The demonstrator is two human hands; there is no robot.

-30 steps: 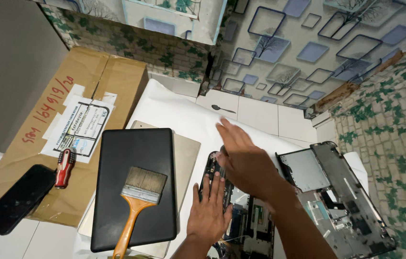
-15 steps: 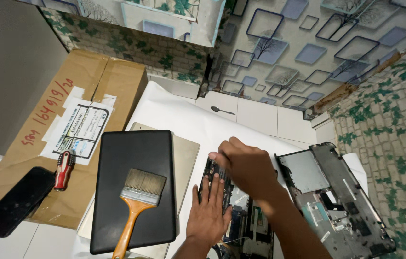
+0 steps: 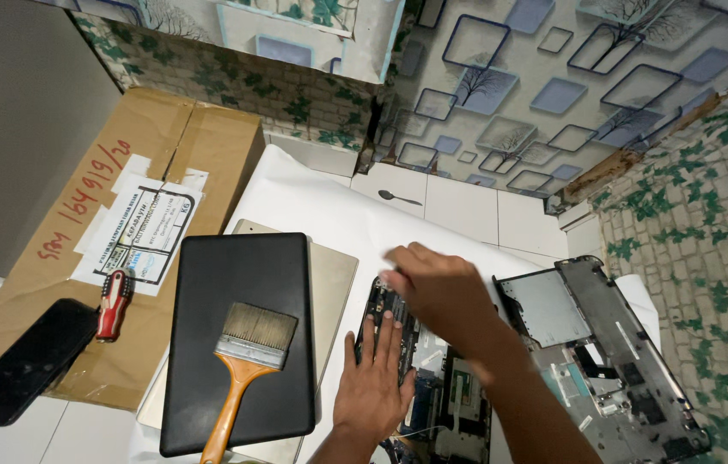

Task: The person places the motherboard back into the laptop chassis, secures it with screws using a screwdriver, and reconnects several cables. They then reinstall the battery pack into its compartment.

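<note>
White floor tiles and patterned wallpaper frame a white sheet spread on the floor, where a dismantled laptop lies in pieces. The right hand has pulled in from a flat, spread reach a second ago to a curl over the top of the circuit board; its fingers are bent down at the board's upper edge, though I cannot tell whether they pinch anything. That shift looks like a move from steadying to picking at one spot. The left hand stays flat, fingers open and pressed on the board, just right of the black lid. A paintbrush with an orange wooden handle and stiff bristles lies on that smooth matte lid. The grey plastic chassis sits to the right, ribbed and hollow. On the cardboard box rest a red screwdriver and a glossy phone.
</note>
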